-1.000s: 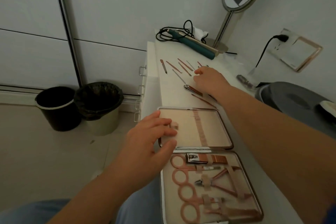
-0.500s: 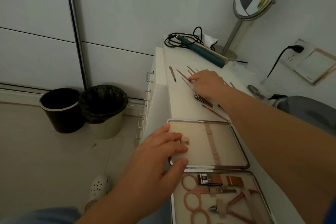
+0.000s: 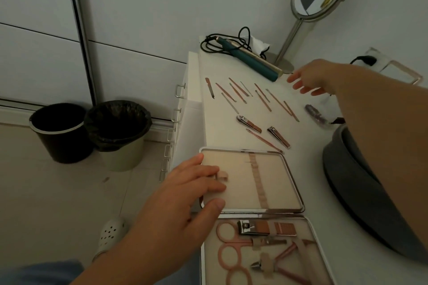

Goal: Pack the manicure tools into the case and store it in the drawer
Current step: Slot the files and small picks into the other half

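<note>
Two hands out, case (image 3: 252,183) lying open.
Left hand (image 3: 185,194) rests flat on its edge; right hand (image 3: 310,78) hovers empty, fingers spread, beyond the loose tools (image 3: 254,99).

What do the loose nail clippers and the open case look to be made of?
The nail clippers look like metal: shiny chrome jaws, coppery rose-gold lever. The case seems to have a polished metal rim, judging by its bright glints, around a matte beige lining, perhaps faux leather or fabric.
</note>
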### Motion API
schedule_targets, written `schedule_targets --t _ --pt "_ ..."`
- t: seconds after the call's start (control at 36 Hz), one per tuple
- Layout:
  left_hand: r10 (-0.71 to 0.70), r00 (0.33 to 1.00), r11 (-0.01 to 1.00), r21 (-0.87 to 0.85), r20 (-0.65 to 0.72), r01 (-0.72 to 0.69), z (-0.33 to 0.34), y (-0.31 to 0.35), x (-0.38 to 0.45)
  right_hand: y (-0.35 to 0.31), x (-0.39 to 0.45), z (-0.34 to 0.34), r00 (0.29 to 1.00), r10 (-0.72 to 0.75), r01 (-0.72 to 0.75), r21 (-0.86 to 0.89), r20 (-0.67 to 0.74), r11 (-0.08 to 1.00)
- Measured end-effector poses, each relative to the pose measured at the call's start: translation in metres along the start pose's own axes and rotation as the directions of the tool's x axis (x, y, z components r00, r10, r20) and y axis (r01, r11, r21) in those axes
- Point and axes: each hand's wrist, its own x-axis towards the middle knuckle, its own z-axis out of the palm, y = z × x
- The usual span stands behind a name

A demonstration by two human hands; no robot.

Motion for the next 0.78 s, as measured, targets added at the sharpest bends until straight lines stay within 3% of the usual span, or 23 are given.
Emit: schedule_targets --t 0.31,0.56,0.69,0.78 --pt "-0.005 1.000 1.000 0.001 -0.006 0.005 0.000 0.003 0.001 -0.015 -0.008 0.014 0.982 -0.170 0.174 -0.048 0.082 0.984" --pt "-0.019 1.000 0.999 0.030 0.008 0.019 -0.001 0.002 0.001 -0.087 -0.020 0.058 0.900 -0.427 0.433 -0.061 0.083 0.899" --pt "-0.012 1.000 1.000 0.025 0.003 0.011 -0.001 0.001 0.002 -0.121 -0.012 0.091 0.932 -0.357 0.361 -0.201 0.058 0.911" --pt "-0.012 1.000 1.000 0.011 -0.007 0.012 -0.001 0.001 0.002 -0.128 -0.009 0.106 0.936 -0.350 0.333 -0.216 -0.045 0.918"
